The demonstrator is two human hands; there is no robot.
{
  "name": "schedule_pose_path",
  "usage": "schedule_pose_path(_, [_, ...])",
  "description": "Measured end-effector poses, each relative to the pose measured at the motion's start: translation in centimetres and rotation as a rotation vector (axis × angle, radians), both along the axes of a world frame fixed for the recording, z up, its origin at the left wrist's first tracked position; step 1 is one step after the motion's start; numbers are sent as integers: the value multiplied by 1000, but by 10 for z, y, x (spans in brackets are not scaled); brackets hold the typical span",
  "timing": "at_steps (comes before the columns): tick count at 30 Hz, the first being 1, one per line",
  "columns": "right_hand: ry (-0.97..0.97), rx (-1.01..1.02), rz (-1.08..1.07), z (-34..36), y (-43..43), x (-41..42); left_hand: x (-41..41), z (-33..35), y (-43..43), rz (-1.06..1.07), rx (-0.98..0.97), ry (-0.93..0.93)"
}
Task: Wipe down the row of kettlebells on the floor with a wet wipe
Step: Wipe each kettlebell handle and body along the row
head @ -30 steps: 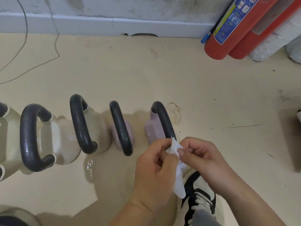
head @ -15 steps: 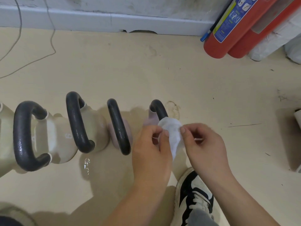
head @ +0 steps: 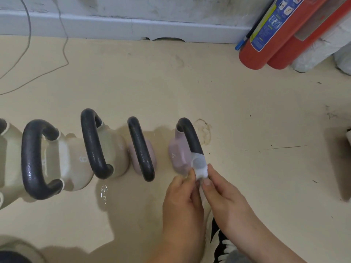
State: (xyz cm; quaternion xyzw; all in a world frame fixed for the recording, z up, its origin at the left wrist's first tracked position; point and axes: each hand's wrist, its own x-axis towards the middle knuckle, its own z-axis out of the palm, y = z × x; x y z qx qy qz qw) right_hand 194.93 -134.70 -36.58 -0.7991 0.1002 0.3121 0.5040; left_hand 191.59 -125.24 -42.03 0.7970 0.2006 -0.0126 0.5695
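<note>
A row of kettlebells with black handles stands on the beige floor. The rightmost is a small pink kettlebell (head: 179, 154); left of it stand another pink kettlebell (head: 141, 149) and two cream ones (head: 98, 145) (head: 43, 160). A white wet wipe (head: 199, 166) is draped over the near end of the rightmost kettlebell's handle. My left hand (head: 182, 198) and my right hand (head: 222, 194) pinch the wipe between fingertips, one on each side of the handle.
Two red fire extinguishers (head: 266, 37) lean at the back right against the grey skirting board (head: 114, 25). A thin cable (head: 64, 42) lies on the floor at the back left. My black-and-white shoe (head: 220, 242) is below my hands. A wet patch (head: 104, 193) shines on the floor.
The hands held the wipe bunched in the air, then spread it out; now it is wrapped over the near end of the rightmost kettlebell's handle.
</note>
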Motion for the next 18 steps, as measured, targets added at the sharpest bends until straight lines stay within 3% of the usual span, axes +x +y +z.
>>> schedule_pose_path(3, [41,-59,50,-8,-4,-6,-1,-7,4,-44,32,65])
schedule_pose_path(8, [215,-154,43,-24,-6,-11,-20,-24,7,-269,84,361])
schedule_pose_path(14, [206,-85,-216,-22,-9,-6,-13,-7,12,8,-25,207])
schedule_pose_path(18, [215,33,-216,-15,-8,-2,0,9,13,140,-165,139])
